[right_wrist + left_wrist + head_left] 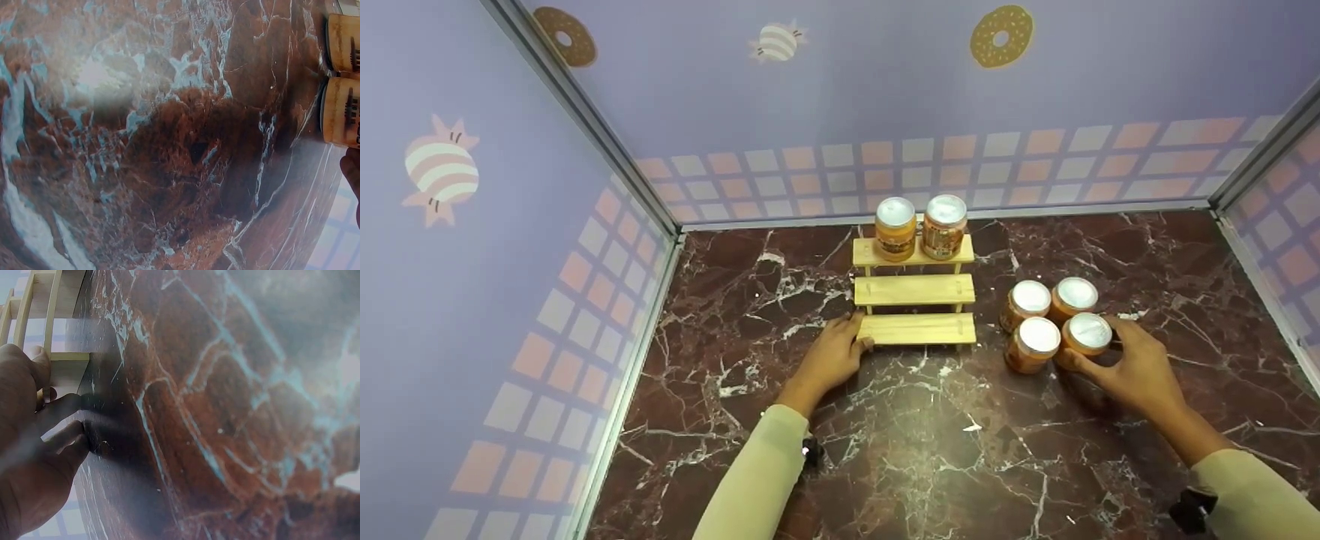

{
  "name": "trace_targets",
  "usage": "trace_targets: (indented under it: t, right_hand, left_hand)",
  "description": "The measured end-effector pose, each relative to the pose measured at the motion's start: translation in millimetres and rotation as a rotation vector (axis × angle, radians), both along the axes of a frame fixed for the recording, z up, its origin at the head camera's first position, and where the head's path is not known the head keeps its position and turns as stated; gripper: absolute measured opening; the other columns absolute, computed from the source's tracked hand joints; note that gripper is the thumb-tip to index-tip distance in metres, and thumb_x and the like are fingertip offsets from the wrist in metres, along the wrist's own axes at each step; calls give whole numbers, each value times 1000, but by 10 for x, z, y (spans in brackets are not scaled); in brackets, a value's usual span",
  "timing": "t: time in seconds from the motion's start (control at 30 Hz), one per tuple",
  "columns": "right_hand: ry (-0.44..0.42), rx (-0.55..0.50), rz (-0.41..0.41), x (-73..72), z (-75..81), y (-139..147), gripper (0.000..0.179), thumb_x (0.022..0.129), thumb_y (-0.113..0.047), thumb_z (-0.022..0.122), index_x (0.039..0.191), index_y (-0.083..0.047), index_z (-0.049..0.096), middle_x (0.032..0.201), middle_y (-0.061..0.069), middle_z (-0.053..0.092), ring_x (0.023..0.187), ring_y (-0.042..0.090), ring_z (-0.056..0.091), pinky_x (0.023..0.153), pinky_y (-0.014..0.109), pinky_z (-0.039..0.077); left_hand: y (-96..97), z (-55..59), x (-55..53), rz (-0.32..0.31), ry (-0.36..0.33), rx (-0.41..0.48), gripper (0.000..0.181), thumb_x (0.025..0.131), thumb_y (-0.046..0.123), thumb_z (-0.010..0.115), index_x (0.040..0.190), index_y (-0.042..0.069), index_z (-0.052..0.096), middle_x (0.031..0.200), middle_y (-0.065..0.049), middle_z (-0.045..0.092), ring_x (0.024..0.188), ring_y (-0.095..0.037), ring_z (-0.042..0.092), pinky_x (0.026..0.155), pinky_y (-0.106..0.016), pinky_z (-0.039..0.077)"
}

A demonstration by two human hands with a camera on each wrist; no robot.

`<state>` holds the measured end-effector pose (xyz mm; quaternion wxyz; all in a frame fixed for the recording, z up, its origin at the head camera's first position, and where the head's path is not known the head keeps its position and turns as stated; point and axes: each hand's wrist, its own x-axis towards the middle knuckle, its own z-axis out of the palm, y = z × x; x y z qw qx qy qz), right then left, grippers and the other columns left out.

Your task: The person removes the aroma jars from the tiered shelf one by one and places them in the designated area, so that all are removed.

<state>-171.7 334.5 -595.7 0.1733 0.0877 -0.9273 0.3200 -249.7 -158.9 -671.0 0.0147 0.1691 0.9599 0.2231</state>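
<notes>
A small three-tier wooden step rack stands near the back wall, two white-lidded jars with orange contents on its top step: a left jar and a right jar. My left hand grips the left end of its lowest step; in the left wrist view, fingers curl by the rack's side board. To the right, several similar jars cluster on the table. Around the front right jar of that cluster, my right hand has its thumb and fingers. The right wrist view catches only a fingertip beside a jar.
Beside the held jar are a front left jar, a back left jar and a back right jar. Printed panels, a left wall and a back wall, border the dark marbled table.
</notes>
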Motion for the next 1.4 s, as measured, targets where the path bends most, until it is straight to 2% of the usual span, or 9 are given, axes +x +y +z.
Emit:
trace_targets:
  t: [0.13, 0.2, 0.33, 0.6, 0.83, 0.97, 1.13, 1.4]
  right_hand:
    - [5, -8, 4, -6, -7, -4, 72, 79, -20, 101, 136, 10, 66, 127, 35, 72, 112, 55, 70, 90, 64, 55]
    - [9, -12, 5, -9, -9, -4, 72, 79, -19, 101, 135, 10, 66, 128, 36, 72, 114, 57, 69, 92, 70, 54]
    - [-3, -13, 2, -2, -4, -3, 72, 79, -19, 101, 135, 11, 66, 127, 36, 72, 113, 57, 70, 91, 70, 54]
    - [-98, -8, -1, 0, 46, 13, 74, 84, -27, 99, 136, 12, 63, 128, 37, 70, 114, 58, 69, 94, 73, 54]
    - [-160, 7, 25, -12, 108, 25, 77, 87, -34, 97, 138, 12, 61, 130, 40, 68, 116, 61, 67, 96, 78, 52]
    - [-174, 19, 32, -15, 126, 26, 76, 88, -33, 96, 138, 12, 62, 129, 40, 69, 115, 60, 67, 94, 77, 53]
    - [-151, 52, 36, -15, 146, 19, 71, 87, -28, 97, 135, 13, 63, 124, 39, 70, 110, 60, 70, 90, 76, 56]
    - [-154, 87, 49, -30, 188, 12, 68, 88, -28, 96, 133, 13, 65, 121, 39, 72, 107, 60, 71, 89, 76, 56]
  left_hand:
    - [7, 17, 4, 3, -5, 30, 72, 114, 52, 54, 170, 9, 44, 165, -17, 59, 158, -39, 51, 130, -56, 44]
    - [10, 24, 9, 4, -7, 40, 71, 114, 51, 54, 170, 8, 44, 165, -17, 59, 158, -39, 51, 130, -57, 44]
    - [14, 28, 17, -1, -10, 34, 72, 114, 52, 53, 170, 7, 43, 165, -17, 58, 158, -39, 50, 131, -56, 43]
    - [14, 23, 10, -5, -1, 40, 70, 114, 51, 54, 170, 9, 44, 164, -18, 59, 157, -41, 51, 130, -57, 44]
    - [13, 22, -1, 0, -16, -2, 75, 114, 57, 48, 171, 8, 41, 166, -18, 57, 159, -40, 49, 133, -55, 41]
    - [15, 19, -5, 0, -20, 7, 76, 114, 57, 48, 171, 7, 40, 166, -19, 57, 159, -41, 48, 133, -55, 40]
    - [15, 15, -10, 1, -21, 26, 74, 113, 54, 53, 170, 8, 43, 164, -18, 59, 159, -39, 49, 133, -54, 41]
    - [19, -6, -12, -9, 14, 13, 73, 114, 53, 51, 169, 5, 44, 164, -18, 59, 157, -39, 51, 132, -53, 42]
